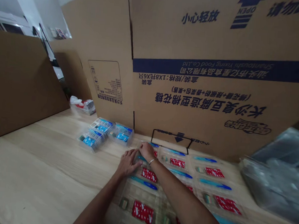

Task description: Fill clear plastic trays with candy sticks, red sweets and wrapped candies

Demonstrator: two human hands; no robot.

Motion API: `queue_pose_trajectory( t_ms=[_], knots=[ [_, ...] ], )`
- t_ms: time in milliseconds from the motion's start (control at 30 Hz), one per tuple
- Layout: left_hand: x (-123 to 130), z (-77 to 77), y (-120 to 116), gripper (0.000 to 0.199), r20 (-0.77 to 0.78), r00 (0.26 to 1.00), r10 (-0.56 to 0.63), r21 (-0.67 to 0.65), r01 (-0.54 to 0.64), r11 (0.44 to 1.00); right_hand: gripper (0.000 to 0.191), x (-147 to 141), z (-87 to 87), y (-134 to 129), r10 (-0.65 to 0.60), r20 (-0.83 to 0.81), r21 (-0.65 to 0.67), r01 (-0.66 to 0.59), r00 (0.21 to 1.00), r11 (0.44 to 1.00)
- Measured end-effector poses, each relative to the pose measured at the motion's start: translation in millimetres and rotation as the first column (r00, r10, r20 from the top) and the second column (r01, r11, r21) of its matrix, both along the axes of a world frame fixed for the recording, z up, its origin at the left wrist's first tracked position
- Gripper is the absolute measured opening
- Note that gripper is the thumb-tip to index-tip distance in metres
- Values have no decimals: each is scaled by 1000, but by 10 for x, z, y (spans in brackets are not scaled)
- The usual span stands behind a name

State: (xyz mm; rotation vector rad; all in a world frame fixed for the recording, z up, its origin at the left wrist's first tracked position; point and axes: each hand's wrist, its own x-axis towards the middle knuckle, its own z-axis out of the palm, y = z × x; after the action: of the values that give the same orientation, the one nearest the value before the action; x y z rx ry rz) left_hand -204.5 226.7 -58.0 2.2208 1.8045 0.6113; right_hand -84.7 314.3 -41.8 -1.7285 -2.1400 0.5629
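Note:
My left hand (128, 162) rests on the left edge of a clear plastic tray in the far left of the rows, thumb apart from the fingers, holding nothing visible. Just beside it, my right hand (146, 150) is closed with its fingers bent down at that tray's far corner; what they pinch is hidden. A bracelet circles the right wrist. Clear trays stand in rows beneath both arms, with red dotted packets (142, 212), blue plastic sticks (143, 183) and small greenish pieces (124, 203) in them. My right forearm covers some of them.
Several clear packs with blue packets (122, 136) lie past my left hand. A large printed carton (196, 105) walls off the table's back, with another cardboard panel (20, 86) at left. Blurred clear plastic trays (277, 182) are heaped at right. A clear container (82, 105) sits far left.

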Motion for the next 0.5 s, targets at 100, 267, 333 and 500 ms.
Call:
queue_pose_trajectory(
  t_ms=[100, 267, 333, 500],
  knots=[
    [-26, -34, 33, 62, -30, 1000, 5, 14, -5, 1000, 18, 66, 174, -105, 50, 8, 24, -50, 999, 998],
    [-47, -41, 68, 57, 2, 1000, -12, 31, 11, 999, 17, 836, 593, -628, 164, 15, 60, -165, 986, 984],
    [-40, -34, 68, 57, 28, 1000, -10, 28, 9, 1000, 18, 1338, 726, -1065, 180, 43, 54, -182, 983, 982],
    [-32, 18, 77, 61, 78, 997, 17, 13, -18, 1000, 35, 2283, 614, -2586, 43, 150, 176, -69, 988, 982]
  ],
)
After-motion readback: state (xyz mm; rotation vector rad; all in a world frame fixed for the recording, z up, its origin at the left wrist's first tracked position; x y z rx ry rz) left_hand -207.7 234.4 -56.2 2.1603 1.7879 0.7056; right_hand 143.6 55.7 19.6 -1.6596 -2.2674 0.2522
